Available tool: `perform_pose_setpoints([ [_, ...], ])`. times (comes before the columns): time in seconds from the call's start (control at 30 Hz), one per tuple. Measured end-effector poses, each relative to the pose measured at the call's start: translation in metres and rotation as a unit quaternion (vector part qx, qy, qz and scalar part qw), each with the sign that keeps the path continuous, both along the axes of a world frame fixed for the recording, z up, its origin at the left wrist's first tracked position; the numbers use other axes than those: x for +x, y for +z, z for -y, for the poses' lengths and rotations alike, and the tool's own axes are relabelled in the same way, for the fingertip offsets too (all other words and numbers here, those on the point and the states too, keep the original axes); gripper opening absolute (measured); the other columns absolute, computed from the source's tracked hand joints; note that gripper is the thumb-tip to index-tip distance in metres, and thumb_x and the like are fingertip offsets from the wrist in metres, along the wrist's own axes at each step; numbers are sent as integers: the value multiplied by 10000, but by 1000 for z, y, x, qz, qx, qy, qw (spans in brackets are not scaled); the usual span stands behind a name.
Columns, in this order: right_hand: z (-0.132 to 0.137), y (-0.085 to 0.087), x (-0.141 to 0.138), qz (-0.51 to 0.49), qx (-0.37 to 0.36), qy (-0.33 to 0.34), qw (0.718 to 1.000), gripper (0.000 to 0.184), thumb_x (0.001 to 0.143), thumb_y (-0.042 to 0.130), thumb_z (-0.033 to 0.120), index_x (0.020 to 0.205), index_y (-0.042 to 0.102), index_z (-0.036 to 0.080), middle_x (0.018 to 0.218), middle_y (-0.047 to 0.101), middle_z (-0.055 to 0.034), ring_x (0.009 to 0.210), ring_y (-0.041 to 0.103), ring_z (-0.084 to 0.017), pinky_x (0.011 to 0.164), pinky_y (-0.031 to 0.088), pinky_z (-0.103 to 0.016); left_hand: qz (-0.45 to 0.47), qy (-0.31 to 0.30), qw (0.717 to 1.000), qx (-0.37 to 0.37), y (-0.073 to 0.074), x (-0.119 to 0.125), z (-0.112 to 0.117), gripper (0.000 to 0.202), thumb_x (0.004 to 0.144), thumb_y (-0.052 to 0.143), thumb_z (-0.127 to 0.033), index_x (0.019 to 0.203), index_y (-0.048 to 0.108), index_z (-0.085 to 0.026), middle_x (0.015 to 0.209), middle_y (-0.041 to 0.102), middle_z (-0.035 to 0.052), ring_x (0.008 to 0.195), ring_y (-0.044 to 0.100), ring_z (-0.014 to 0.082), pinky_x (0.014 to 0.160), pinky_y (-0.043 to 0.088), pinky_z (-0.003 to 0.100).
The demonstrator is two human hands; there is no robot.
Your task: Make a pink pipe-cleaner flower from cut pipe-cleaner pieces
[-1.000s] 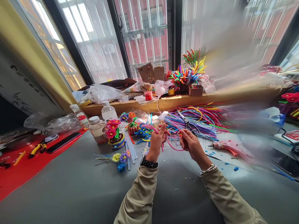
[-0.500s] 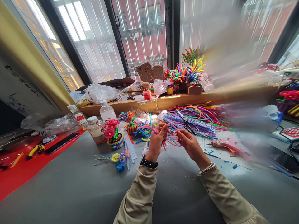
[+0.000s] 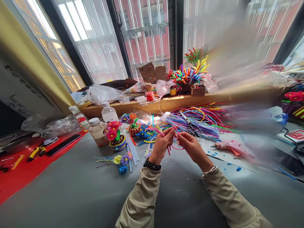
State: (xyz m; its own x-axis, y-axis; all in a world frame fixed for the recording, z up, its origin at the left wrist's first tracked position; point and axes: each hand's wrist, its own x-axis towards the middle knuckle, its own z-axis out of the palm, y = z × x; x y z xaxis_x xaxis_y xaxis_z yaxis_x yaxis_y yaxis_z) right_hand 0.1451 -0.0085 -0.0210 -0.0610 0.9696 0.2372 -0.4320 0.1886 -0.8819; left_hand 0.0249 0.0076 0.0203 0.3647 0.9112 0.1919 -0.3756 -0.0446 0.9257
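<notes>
Over the grey table, my left hand (image 3: 163, 144) pinches pink pipe cleaners (image 3: 155, 129), whose ends stick out to the left and below the palm. My right hand (image 3: 190, 145) is closed with its fingertips on the same pink strand, close against the left fingertips. Part of the strand curves under the right fingers; the exact pinch point is partly hidden. Just behind the hands lie black-handled scissors (image 3: 193, 128) on a bundle of coloured pipe cleaners (image 3: 206, 115).
To the left stand a pink pipe-cleaner flower pot (image 3: 116, 144), bottles (image 3: 98, 133) and loose finished flowers (image 3: 123, 160). A pink glue gun (image 3: 235, 147) lies at right on a white sheet with blue scraps. Pliers (image 3: 36, 153) and a phone (image 3: 63, 145) rest on red cloth.
My hands have come closer together, the left moving slightly right and the right slightly left. The open pink loop between them has become smaller.
</notes>
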Motion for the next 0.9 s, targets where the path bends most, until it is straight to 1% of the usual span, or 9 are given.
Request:
perform_pose_setpoints([
  [0.1,0,-1,0,19,6,5,1000,120,707,597,321,756,609,212,673,539,28,582,443,-78,560,340,-214,-5,-9,1000,0,1,1,2,277,681,593,-350,852,615,-134,576,448,-38,386,219,-9,378,123,192],
  [0.3,0,-1,0,92,12,4,996,139,717,578,342,745,608,209,619,512,35,577,433,-86,543,336,-213,-8,12,1000,-8,0,2,0,264,645,622,-369,636,537,-119,509,413,-51,375,240,-6,370,125,181],
  [0.37,1,1,1,129,26,-8,991,139,711,584,339,726,606,202,690,531,17,664,468,-102,590,360,-215,-9,13,1000,-8,-1,1,-1,274,642,624,-372,626,534,-114,487,392,-56,369,230,-6,366,121,178],
  [0.43,2,3,1,153,47,-25,987,141,697,599,330,687,591,190,842,541,-6,821,484,-128,671,380,-219,-4,14,1000,-16,-1,0,-1,277,639,627,-374,635,544,-109,469,364,-63,366,221,-6,361,122,171],
  [0.5,3,5,1,153,53,-18,987,153,699,598,329,673,550,186,912,530,-11,896,480,-137,718,385,-223,9,13,999,-34,-1,-1,-2,273,636,633,-367,642,553,-106,462,342,-68,370,219,-7,359,134,160],
  [0.6,3,5,-2,130,30,43,990,180,725,565,358,767,489,200,819,552,5,782,528,-117,687,404,-237,38,-3,997,-71,-2,-2,-3,249,635,642,-340,645,558,-107,445,298,-80,374,204,-8,363,168,139],
  [0.7,1,3,-3,139,14,76,987,263,749,508,421,878,467,195,698,571,12,546,503,-85,532,390,-223,56,-7,994,-98,-3,-3,-5,241,606,669,-322,649,562,-110,438,265,-89,372,193,-8,358,169,131],
  [0.8,-2,0,-2,185,8,52,981,327,771,434,472,826,520,162,522,507,38,379,332,-46,386,238,-194,38,33,994,-98,-4,-3,-6,255,579,685,-322,652,572,-106,434,267,-89,372,204,-7,352,149,136],
  [0.9,-3,-1,1,216,-4,51,975,394,768,412,497,704,567,140,421,391,61,356,244,-38,373,148,-207,6,76,995,-69,-4,-3,-7,248,603,660,-330,645,570,-102,458,341,-73,370,217,-8,352,133,149],
])
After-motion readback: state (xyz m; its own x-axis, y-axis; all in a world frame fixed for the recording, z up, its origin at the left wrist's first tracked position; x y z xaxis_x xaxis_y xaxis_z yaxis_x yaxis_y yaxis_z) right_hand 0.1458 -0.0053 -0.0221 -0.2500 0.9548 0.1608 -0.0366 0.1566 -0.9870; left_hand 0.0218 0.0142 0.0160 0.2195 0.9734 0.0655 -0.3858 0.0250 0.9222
